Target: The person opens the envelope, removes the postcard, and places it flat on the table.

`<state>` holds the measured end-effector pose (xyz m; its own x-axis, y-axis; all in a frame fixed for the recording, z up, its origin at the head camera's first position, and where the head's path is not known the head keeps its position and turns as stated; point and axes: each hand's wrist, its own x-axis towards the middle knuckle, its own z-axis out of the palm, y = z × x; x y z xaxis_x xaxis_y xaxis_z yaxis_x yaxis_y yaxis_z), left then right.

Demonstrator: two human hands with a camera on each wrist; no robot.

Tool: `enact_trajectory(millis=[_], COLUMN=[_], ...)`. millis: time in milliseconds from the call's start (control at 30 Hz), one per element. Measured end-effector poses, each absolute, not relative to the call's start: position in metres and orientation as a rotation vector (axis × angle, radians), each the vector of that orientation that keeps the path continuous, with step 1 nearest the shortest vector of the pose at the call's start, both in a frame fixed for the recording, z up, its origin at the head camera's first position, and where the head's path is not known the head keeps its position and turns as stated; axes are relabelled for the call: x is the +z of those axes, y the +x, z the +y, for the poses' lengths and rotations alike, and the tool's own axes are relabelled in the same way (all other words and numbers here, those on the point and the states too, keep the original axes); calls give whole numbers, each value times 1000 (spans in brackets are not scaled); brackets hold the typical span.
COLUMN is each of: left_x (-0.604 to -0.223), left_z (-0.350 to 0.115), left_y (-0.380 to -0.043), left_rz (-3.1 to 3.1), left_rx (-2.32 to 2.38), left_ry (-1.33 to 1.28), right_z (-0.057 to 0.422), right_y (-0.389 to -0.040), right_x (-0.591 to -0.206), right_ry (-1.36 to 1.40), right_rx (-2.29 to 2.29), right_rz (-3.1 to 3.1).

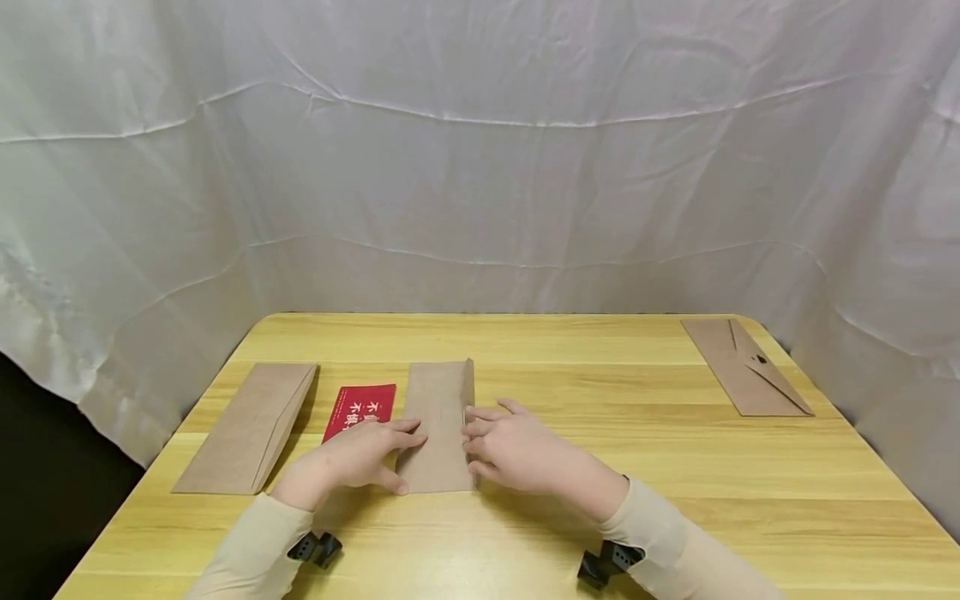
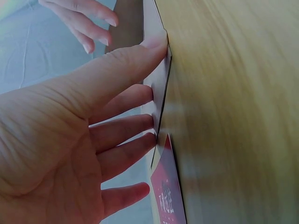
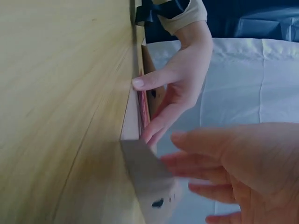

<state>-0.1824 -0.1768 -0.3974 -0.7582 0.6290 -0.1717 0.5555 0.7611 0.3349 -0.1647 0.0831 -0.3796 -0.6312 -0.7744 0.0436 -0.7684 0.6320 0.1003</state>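
Brown rectangular kraft-paper envelope (image 1: 437,400): likely light, creasable; grip edges. Your left hand (image 1: 363,456) spreads over its left edge; your right hand (image 1: 521,450), splayed, at its right flap (image 1: 469,385).

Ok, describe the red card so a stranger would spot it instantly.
On the wooden table, look between the leftmost brown envelope and the middle envelope. The card lies there, partly hidden by the left hand. It alone is red, with white characters.
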Motion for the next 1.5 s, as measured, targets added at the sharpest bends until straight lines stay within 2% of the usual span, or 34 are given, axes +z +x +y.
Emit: enact_trajectory(millis=[200, 500, 1000, 1300, 1500], left_x=[-399, -399, -398, -397, -395], left_z=[-177, -176, -177, -174, -157], left_y=[-183, -182, -183, -181, -181], left_rz=[2682, 2673, 2668, 2701, 2727], left_rx=[418, 431, 402, 341, 275], left_ry=[887, 893, 903, 904, 1007], right_z=[89, 96, 103, 106, 108], right_y=[-170, -188, -246, -253, -254], right_x=[-385, -393, -405, -412, -412], right_ry=[1132, 1152, 1189, 1239, 1240], right_rx=[-174, -59, 116, 134, 184], right_rz=[-2839, -3058, -3268, -3245, -3235])
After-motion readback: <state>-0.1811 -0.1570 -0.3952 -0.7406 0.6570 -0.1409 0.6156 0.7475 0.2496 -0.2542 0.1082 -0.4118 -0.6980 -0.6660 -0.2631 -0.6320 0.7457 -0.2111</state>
